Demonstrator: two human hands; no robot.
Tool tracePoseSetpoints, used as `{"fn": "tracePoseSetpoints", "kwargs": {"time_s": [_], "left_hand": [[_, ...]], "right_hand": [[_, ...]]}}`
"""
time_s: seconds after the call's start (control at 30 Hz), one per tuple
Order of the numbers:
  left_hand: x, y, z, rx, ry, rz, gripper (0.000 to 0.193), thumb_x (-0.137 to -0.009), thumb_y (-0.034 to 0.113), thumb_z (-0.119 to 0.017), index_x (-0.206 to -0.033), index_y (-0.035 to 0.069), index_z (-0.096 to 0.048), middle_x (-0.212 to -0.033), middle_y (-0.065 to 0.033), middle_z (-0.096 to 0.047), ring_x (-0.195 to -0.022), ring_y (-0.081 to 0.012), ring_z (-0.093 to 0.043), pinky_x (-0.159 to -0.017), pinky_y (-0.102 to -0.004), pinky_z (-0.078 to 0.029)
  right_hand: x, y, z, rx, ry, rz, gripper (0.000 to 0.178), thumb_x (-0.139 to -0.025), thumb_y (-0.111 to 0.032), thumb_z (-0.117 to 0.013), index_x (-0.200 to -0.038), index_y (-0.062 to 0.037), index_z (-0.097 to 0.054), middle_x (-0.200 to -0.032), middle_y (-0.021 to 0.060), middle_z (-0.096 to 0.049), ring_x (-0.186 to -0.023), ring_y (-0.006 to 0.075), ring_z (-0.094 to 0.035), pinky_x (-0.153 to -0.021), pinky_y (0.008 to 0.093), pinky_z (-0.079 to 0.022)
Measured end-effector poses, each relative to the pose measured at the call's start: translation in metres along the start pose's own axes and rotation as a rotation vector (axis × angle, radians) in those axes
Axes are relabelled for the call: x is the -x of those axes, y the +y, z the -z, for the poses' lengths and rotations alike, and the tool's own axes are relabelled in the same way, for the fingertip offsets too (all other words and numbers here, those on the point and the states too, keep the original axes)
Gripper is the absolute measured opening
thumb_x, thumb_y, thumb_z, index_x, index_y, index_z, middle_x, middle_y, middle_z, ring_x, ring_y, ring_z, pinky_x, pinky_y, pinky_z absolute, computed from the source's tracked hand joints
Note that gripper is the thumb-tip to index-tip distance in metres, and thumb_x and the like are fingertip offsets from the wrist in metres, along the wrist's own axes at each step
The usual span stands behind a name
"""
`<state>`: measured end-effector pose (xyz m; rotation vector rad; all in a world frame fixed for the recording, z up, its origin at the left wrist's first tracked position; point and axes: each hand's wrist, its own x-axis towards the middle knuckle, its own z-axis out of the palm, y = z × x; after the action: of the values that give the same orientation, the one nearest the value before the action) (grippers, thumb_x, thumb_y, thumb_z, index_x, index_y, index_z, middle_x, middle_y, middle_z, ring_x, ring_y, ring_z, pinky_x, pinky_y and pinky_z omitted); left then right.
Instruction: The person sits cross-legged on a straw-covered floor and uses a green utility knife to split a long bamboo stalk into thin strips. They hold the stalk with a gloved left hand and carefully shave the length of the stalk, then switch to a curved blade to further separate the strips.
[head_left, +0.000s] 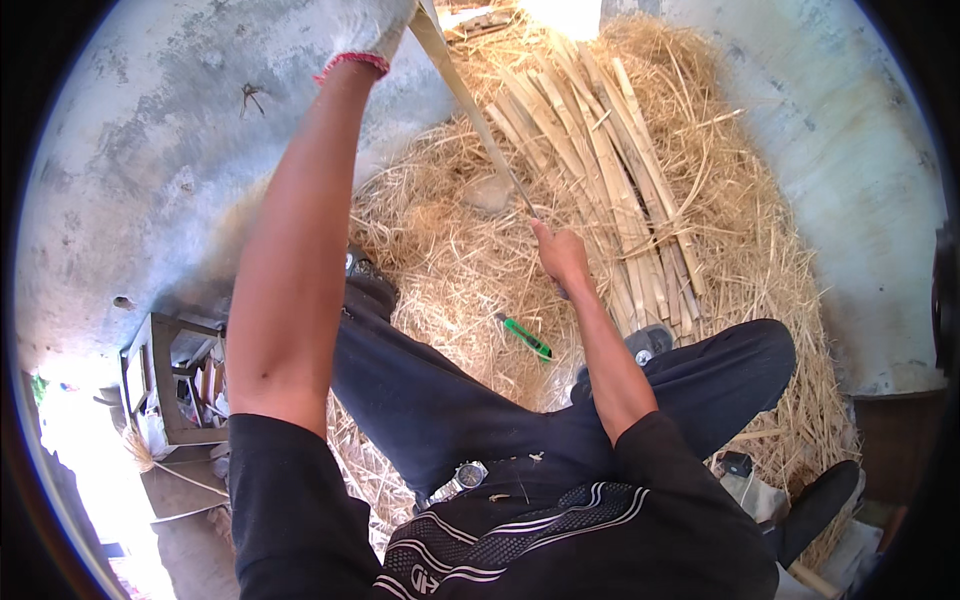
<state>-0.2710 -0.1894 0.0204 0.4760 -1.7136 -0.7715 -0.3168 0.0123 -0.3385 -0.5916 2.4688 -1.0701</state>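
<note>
My left hand (375, 28), in a pale glove with a red cuff, is raised at the top and partly cut off by the picture's edge. It is closed on the upper end of a long, thin bamboo strip (462, 92). The strip slants down to my right hand (563, 255), which is bare and closed, its thumb at the strip's lower end. A thin dark edge shows by that thumb, and a dark bit below the fist; what the fist holds is not clear. A green utility knife (527, 339) lies on the shavings between my legs.
Split bamboo strips (610, 170) lie in a bundle at the far right on a thick heap of shavings (440, 215). Grey walls (150, 150) stand on both sides. At left is an open box (150, 380) with odds and ends. A wristwatch (468, 475) lies at my lap.
</note>
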Motion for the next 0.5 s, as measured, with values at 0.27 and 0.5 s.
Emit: {"fn": "tracePoseSetpoints", "kwargs": {"time_s": [0.27,0.5], "left_hand": [[-0.005,-0.011,0.005,0.004,0.043,-0.062,0.036,-0.091,0.031,-0.063,-0.07,0.001,-0.063,-0.056,-0.0042,-0.057,-0.049,-0.0143,-0.056,-0.047,-0.0314,-0.043],[-0.001,0.003,-0.017,-0.031,0.003,-0.134,0.04,-0.087,0.033,-0.061,-0.07,-0.002,-0.064,-0.054,-0.0079,-0.056,-0.052,-0.0157,-0.057,-0.049,-0.0361,-0.044]], "right_hand": [[0.003,0.025,-0.021,-0.39,-0.359,-0.254,0.07,-0.093,-0.069,-0.046,-0.066,-0.004,-0.051,-0.051,0.0087,-0.052,-0.038,0.0165,-0.049,-0.038,0.0346,-0.038],[-0.008,0.071,-0.01,-0.88,-0.619,-0.421,0.067,-0.09,-0.075,-0.043,-0.071,-0.0106,-0.046,-0.053,0.0006,-0.047,-0.038,0.0159,-0.042,-0.04,0.0324,-0.04]]}}
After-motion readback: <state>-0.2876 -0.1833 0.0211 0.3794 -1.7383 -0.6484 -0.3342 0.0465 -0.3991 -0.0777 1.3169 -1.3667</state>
